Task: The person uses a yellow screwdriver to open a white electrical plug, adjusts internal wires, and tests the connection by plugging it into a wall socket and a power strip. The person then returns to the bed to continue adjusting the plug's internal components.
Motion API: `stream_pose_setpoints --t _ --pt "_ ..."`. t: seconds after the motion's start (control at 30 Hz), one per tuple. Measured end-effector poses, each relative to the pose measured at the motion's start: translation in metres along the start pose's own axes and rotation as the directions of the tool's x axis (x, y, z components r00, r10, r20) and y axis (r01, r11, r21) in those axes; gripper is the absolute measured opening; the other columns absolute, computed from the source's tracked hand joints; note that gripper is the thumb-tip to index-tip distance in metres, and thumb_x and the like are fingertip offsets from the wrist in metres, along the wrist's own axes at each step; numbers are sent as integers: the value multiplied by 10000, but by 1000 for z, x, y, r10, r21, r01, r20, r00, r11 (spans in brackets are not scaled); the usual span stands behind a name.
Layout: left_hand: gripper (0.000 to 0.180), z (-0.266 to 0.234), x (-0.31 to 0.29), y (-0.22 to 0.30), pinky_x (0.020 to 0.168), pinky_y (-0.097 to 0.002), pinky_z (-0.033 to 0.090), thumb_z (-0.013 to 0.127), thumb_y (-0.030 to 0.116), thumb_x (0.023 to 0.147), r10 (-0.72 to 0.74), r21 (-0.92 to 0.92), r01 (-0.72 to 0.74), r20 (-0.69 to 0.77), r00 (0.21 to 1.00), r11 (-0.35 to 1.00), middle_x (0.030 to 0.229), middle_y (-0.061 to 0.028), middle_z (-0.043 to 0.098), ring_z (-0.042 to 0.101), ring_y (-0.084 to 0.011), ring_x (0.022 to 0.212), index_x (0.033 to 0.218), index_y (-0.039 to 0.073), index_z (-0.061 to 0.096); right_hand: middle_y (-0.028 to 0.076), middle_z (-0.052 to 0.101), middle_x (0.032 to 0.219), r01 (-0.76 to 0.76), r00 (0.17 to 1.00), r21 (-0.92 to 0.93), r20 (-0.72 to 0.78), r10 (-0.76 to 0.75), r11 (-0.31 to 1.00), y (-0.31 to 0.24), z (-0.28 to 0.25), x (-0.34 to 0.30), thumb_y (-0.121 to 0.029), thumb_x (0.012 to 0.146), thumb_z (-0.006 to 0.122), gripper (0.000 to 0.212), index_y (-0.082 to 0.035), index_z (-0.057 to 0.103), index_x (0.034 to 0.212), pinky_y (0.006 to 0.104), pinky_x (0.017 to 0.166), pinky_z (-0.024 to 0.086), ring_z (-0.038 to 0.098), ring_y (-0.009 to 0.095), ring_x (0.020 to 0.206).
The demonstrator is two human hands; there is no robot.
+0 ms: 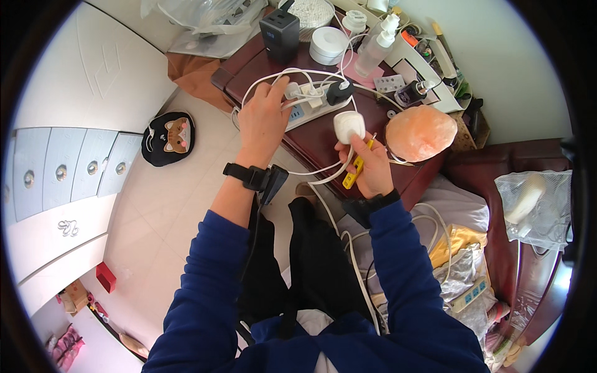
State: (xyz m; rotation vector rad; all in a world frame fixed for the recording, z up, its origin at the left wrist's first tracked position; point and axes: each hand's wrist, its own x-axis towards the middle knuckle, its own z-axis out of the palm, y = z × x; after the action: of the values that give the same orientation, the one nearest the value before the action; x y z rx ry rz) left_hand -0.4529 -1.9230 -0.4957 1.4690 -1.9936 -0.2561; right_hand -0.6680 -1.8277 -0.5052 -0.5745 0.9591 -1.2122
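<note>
My left hand (262,121) is at the left end of a white power strip (318,112) on the dark red cabinet. Its thumb and fingers close around a white plug (292,91) there, partly hidden by the fingers. A black adapter (339,92) and another white plug (313,95) sit in the same strip. To the right, my right hand (372,171) grips a white rounded-square block (349,127) with its thumb on the face. A yellow utility knife (352,174) is held in that hand too, slanting across the palm. White cable runs down beside it.
A pink-orange salt lamp (421,133) stands right of my right hand. Behind the strip are a black power bank (279,36), a round white tub (328,45) and clear spray bottles (377,50). Loose white cables loop over the cabinet edge. A second power strip (469,294) lies lower right.
</note>
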Motion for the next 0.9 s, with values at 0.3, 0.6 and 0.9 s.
stream_pose_setpoints --t 0.3,0.6,0.9 --pt "475 0 5 -5 711 -402 543 754 254 830 -216 -94 230 140 966 969 878 -80 748 711 -285 806 1273 141 623 80 687 912 -170 974 -111 132 184 979 7 23 7 -132 975 628 183 -8 614 1109 190 509 384 585 79 685" --pt "437 4 -4 25 730 -437 545 712 331 862 -295 13 298 188 937 955 871 -136 734 703 -347 813 1236 117 639 58 676 884 -132 983 100 -118 143 986 9 24 -20 -215 1000 591 212 -35 618 1108 209 520 396 600 107 744" --pt "698 5 -6 34 843 -438 533 781 370 761 -180 -125 229 315 932 965 1052 -218 702 680 -378 973 1331 39 552 59 472 895 -258 945 623 323 58 739 5 -5 -41 -398 1045 428 392 -28 532 1118 235 526 346 410 162 793"
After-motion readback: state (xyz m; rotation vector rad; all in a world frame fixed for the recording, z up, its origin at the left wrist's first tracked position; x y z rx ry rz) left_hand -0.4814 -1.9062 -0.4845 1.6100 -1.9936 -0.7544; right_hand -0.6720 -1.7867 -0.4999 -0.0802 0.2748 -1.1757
